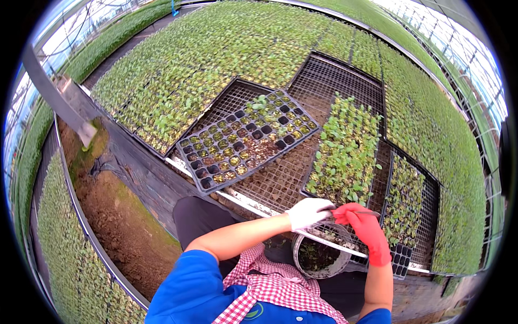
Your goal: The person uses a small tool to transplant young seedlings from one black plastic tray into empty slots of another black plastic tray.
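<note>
My left hand (309,214), in a white glove with dark fingertips, meets my right hand (362,227), in a red rubber glove, over the bench's front edge. A thin dark pointed tool (370,213) lies in the right hand's grip. Whether the left fingers pinch anything is too small to tell. Just beyond the hands is a seedling tray (344,150) full of green leafy plants. Further left, a black plug tray (243,141) rests at a slant, with several bare cells, others of mossy soil, and a few seedlings near its far edge.
Below the hands, a round bucket (319,257) holds dark soil and plant scraps. At right stand a partly filled seedling tray (404,198) and a small black cell tray piece (400,261). The bench has wire mesh (275,178) and a white front rail (247,203). A grey post (56,93) rises at left.
</note>
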`<act>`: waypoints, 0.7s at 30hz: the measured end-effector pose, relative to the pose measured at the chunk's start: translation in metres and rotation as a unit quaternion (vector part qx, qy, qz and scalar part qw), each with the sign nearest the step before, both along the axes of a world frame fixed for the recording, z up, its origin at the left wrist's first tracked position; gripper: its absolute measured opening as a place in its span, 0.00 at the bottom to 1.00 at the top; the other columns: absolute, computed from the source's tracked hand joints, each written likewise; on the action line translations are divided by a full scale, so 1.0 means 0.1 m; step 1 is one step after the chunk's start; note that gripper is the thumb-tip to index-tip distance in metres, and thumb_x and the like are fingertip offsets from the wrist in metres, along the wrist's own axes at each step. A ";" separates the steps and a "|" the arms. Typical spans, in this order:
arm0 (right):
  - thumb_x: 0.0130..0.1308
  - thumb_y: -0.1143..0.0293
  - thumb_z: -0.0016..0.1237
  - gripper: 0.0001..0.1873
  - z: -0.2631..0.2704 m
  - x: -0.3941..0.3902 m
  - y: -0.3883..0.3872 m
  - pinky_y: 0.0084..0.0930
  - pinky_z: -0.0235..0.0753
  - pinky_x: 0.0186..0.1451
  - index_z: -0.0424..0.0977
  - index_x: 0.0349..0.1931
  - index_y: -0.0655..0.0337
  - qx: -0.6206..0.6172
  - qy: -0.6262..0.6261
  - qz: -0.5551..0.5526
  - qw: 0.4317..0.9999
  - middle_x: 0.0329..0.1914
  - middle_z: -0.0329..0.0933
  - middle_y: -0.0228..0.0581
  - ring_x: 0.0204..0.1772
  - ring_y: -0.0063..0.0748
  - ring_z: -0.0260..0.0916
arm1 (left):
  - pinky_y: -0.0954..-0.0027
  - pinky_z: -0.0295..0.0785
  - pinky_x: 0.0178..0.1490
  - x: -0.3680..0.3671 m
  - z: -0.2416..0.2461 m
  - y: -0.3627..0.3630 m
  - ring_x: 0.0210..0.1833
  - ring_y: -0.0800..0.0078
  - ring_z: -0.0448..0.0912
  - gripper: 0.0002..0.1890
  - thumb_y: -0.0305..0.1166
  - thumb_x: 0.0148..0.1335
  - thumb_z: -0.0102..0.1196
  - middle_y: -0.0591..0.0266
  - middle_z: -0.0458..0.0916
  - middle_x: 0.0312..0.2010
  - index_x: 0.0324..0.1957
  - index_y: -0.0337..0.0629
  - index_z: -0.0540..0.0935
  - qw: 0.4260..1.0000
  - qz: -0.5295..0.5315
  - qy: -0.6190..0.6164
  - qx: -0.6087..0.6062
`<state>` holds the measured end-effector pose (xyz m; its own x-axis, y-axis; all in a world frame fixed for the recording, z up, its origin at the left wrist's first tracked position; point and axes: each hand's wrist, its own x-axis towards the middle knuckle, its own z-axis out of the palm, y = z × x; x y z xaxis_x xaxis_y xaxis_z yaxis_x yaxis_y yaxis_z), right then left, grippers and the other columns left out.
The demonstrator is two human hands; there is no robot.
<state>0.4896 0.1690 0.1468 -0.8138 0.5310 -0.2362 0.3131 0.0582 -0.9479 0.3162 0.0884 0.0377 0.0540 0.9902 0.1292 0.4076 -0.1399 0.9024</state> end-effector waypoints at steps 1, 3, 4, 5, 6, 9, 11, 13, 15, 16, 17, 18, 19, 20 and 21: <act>0.69 0.78 0.36 0.11 0.03 -0.21 0.02 0.24 0.77 0.48 0.73 0.43 0.71 -0.002 -0.011 0.032 0.999 0.42 0.77 0.43 0.43 0.30 0.77 | 0.61 0.71 0.50 -0.19 0.00 -0.09 0.45 0.53 0.78 0.18 0.41 0.63 0.46 0.49 0.79 0.41 0.50 0.41 0.75 1.000 -0.002 0.004 0.000; 0.70 0.72 0.34 0.14 0.02 -0.62 0.21 0.23 0.78 0.45 0.74 0.41 0.71 0.002 -0.040 0.093 0.995 0.40 0.77 0.43 0.40 0.30 0.78 | 0.61 0.72 0.50 -0.48 -0.05 -0.26 0.45 0.54 0.78 0.17 0.38 0.63 0.45 0.49 0.79 0.40 0.50 0.41 0.75 0.997 0.075 -0.013 -0.015; 0.71 0.69 0.34 0.15 0.07 -0.85 0.28 0.23 0.78 0.43 0.74 0.39 0.70 0.009 -0.041 0.090 0.995 0.37 0.78 0.43 0.36 0.30 0.78 | 0.61 0.72 0.51 -0.64 -0.04 -0.31 0.46 0.53 0.78 0.17 0.37 0.63 0.45 0.49 0.79 0.40 0.51 0.41 0.75 0.995 0.088 0.008 -0.051; 0.72 0.66 0.35 0.15 0.03 -1.08 0.34 0.22 0.78 0.38 0.74 0.38 0.68 0.020 -0.005 0.044 0.999 0.33 0.78 0.40 0.33 0.28 0.78 | 0.61 0.72 0.51 -0.80 -0.04 -0.37 0.46 0.53 0.78 0.17 0.37 0.63 0.44 0.49 0.80 0.41 0.51 0.41 0.75 0.991 0.101 0.028 -0.088; 0.72 0.64 0.36 0.16 -0.02 -1.35 0.52 0.20 0.75 0.34 0.74 0.39 0.67 0.069 0.008 0.078 0.994 0.30 0.78 0.37 0.30 0.25 0.76 | 0.61 0.73 0.51 -0.92 -0.13 -0.45 0.45 0.53 0.79 0.17 0.35 0.63 0.44 0.49 0.80 0.41 0.52 0.41 0.74 0.991 0.122 0.024 -0.043; 0.71 0.63 0.36 0.15 -0.29 -2.26 0.79 0.20 0.73 0.31 0.74 0.40 0.64 0.120 0.048 -0.021 0.991 0.29 0.78 0.36 0.28 0.24 0.75 | 0.58 0.71 0.53 -1.10 -0.29 -0.59 0.48 0.52 0.77 0.16 0.32 0.61 0.44 0.50 0.79 0.43 0.50 0.41 0.75 0.992 0.087 0.050 -0.073; 0.70 0.64 0.37 0.15 -0.46 -2.80 0.98 0.20 0.73 0.31 0.75 0.40 0.64 0.167 0.032 -0.055 0.984 0.29 0.78 0.35 0.28 0.24 0.75 | 0.57 0.70 0.53 -1.07 -0.38 -0.64 0.48 0.53 0.76 0.16 0.32 0.61 0.43 0.49 0.78 0.43 0.49 0.42 0.76 0.989 0.027 0.125 -0.071; 0.69 0.64 0.37 0.14 -0.63 -3.14 1.18 0.20 0.73 0.32 0.75 0.40 0.64 0.202 0.009 -0.071 0.977 0.29 0.78 0.35 0.28 0.24 0.75 | 0.57 0.71 0.52 -1.05 -0.38 -0.68 0.47 0.52 0.76 0.16 0.33 0.62 0.42 0.49 0.78 0.42 0.49 0.42 0.76 0.988 -0.039 0.136 -0.056; 0.68 0.64 0.39 0.14 -0.81 -3.37 1.33 0.22 0.74 0.32 0.76 0.40 0.64 0.246 -0.033 -0.074 0.966 0.28 0.78 0.35 0.28 0.24 0.75 | 0.57 0.71 0.49 -1.05 -0.27 -0.71 0.45 0.52 0.77 0.15 0.37 0.62 0.44 0.50 0.78 0.39 0.46 0.42 0.77 0.981 -0.107 0.130 -0.092; 0.68 0.64 0.39 0.14 -0.84 -3.42 1.36 0.23 0.75 0.34 0.76 0.38 0.64 0.252 -0.076 -0.080 0.961 0.28 0.79 0.36 0.29 0.24 0.75 | 0.57 0.71 0.49 -1.03 -0.36 -0.72 0.44 0.52 0.77 0.15 0.38 0.62 0.45 0.51 0.78 0.38 0.44 0.42 0.77 0.979 -0.121 0.144 -0.077; 0.68 0.64 0.39 0.14 -0.87 -3.46 1.39 0.23 0.75 0.34 0.76 0.38 0.64 0.253 -0.082 -0.078 0.961 0.28 0.79 0.36 0.29 0.24 0.75 | 0.57 0.72 0.49 -0.99 -0.45 -0.74 0.43 0.52 0.77 0.14 0.39 0.62 0.46 0.51 0.78 0.37 0.43 0.42 0.77 0.976 -0.135 0.159 -0.062; 0.69 0.65 0.37 0.14 -0.90 -3.49 1.43 0.22 0.75 0.33 0.75 0.38 0.64 0.265 -0.109 -0.051 0.957 0.29 0.78 0.35 0.29 0.23 0.74 | 0.57 0.73 0.45 -0.98 -0.46 -0.76 0.40 0.53 0.77 0.14 0.41 0.62 0.46 0.52 0.77 0.34 0.40 0.42 0.77 0.974 -0.136 0.174 -0.057; 0.71 0.66 0.36 0.14 -0.93 -3.51 1.47 0.20 0.75 0.32 0.74 0.39 0.65 0.278 -0.137 -0.024 0.950 0.31 0.77 0.35 0.29 0.22 0.73 | 0.57 0.73 0.45 -0.97 -0.46 -0.77 0.40 0.53 0.77 0.14 0.41 0.62 0.46 0.52 0.77 0.34 0.40 0.42 0.77 0.974 -0.137 0.170 -0.057; 0.71 0.65 0.35 0.14 -1.00 -3.50 1.48 0.20 0.74 0.31 0.74 0.37 0.65 0.266 -0.108 -0.019 0.958 0.30 0.77 0.33 0.29 0.21 0.72 | 0.57 0.73 0.43 -0.96 -0.47 -0.78 0.39 0.54 0.77 0.14 0.42 0.63 0.46 0.53 0.76 0.32 0.39 0.42 0.76 0.974 -0.127 0.184 -0.046; 0.71 0.65 0.35 0.14 -1.00 -3.52 1.45 0.20 0.74 0.31 0.74 0.37 0.65 0.265 -0.110 -0.019 0.958 0.30 0.77 0.33 0.29 0.21 0.72 | 0.57 0.73 0.41 -0.97 -0.47 -0.79 0.37 0.55 0.77 0.14 0.42 0.63 0.46 0.54 0.76 0.31 0.38 0.43 0.76 0.972 -0.117 0.201 -0.038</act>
